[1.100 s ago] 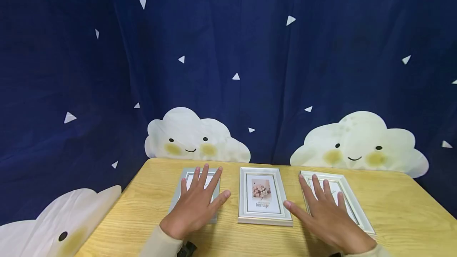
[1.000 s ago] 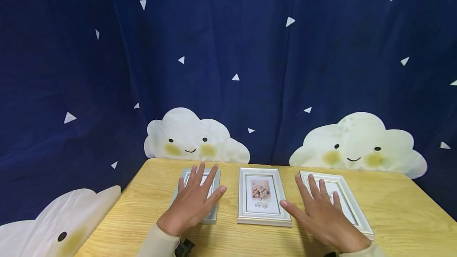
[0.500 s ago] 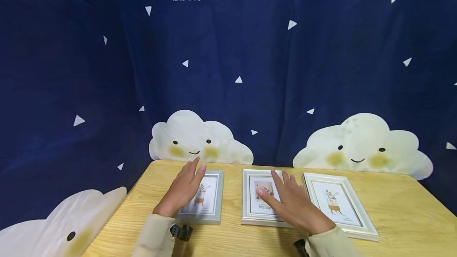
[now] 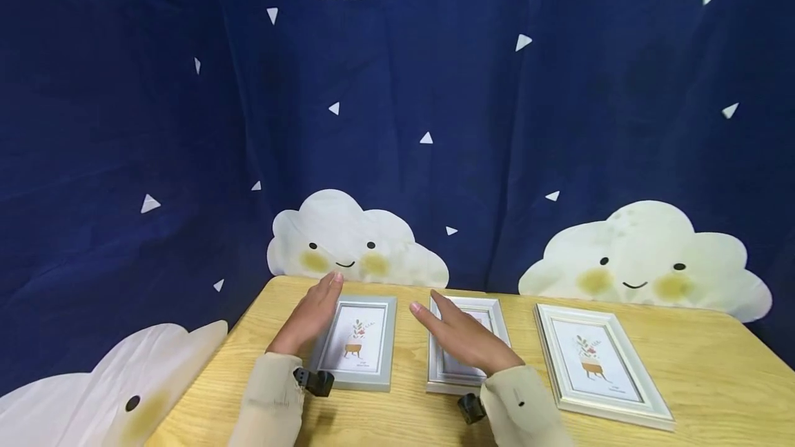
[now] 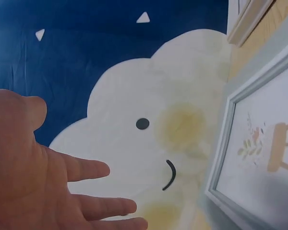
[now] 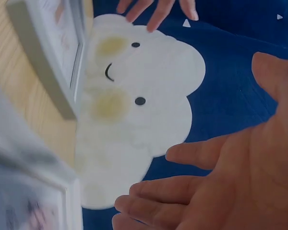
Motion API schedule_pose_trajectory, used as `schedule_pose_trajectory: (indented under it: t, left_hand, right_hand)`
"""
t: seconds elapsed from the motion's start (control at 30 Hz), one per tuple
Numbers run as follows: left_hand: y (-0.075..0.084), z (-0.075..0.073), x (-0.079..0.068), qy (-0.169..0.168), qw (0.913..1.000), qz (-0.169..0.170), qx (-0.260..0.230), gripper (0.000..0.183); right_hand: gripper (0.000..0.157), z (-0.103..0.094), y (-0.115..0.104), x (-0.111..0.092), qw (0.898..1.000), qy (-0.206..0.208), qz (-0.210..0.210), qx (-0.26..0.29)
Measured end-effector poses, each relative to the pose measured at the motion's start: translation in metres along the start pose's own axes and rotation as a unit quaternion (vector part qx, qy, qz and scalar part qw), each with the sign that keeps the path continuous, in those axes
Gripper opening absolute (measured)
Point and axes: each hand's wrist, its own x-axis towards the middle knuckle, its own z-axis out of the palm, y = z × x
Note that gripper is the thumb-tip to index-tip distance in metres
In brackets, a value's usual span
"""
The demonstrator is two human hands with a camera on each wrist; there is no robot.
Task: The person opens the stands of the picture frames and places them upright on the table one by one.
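Observation:
My left hand (image 4: 310,314) hovers at the left edge of a grey-blue picture frame (image 4: 386,343), its fingers straight and holding nothing. That frame lies flat and shows a potted plant print. Above the middle silver-white picture frame (image 4: 500,323) is my right hand (image 4: 462,334), turned on edge with fingers extended, covering most of its picture. The palms face each other across a gap. In the left wrist view, the left fingers (image 5: 105,206) are spread beside the grey-blue frame (image 5: 221,158). The right wrist view shows straight right fingers (image 6: 158,206) near a frame (image 6: 67,191).
A third, white picture frame (image 4: 646,392) lies tilted on the right of the wooden table (image 4: 702,357). A dark blue curtain (image 4: 472,74) with smiling clouds hangs behind the table and along its left side.
Both hands were spread palm-down over the outer frames. They have turned on edge, the right hand moving left from the white frame to the middle one. The frames stay on the table.

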Motion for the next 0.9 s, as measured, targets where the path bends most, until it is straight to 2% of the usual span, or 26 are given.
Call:
schedule_pose_trajectory:
  t: [0.13, 0.27, 0.43, 0.53, 0.73, 0.9]
  left_hand:
    - [-0.006, 0.001, 0.005, -0.009, 0.9991, -0.021, -0.035, 0.075]
    - [-0.012, 0.001, 0.007, -0.022, 0.9947, -0.061, -0.08, 0.085]
    - [-0.02, 0.001, 0.009, -0.036, 0.9911, -0.088, -0.094, 0.091]
    - [-0.024, 0.002, 0.009, -0.041, 0.99, -0.095, -0.097, 0.091]
    - [-0.028, 0.008, 0.009, -0.039, 0.9883, -0.114, -0.094, 0.088]
    - [-0.031, 0.009, 0.009, -0.038, 0.9876, -0.115, -0.1, 0.088]
  right_hand:
    - [0.09, 0.008, -0.001, 0.01, 0.999, -0.015, 0.015, 0.05]
    - [0.09, 0.018, 0.003, 0.02, 0.993, -0.026, 0.001, 0.118]
    - [0.086, 0.03, 0.005, 0.034, 0.982, -0.033, -0.012, 0.186]
    - [0.086, 0.036, 0.004, 0.039, 0.978, -0.032, 0.0, 0.208]
    - [0.097, 0.048, 0.006, 0.046, 0.976, -0.027, 0.03, 0.215]
    - [0.1, 0.058, 0.007, 0.052, 0.971, -0.035, 0.033, 0.236]
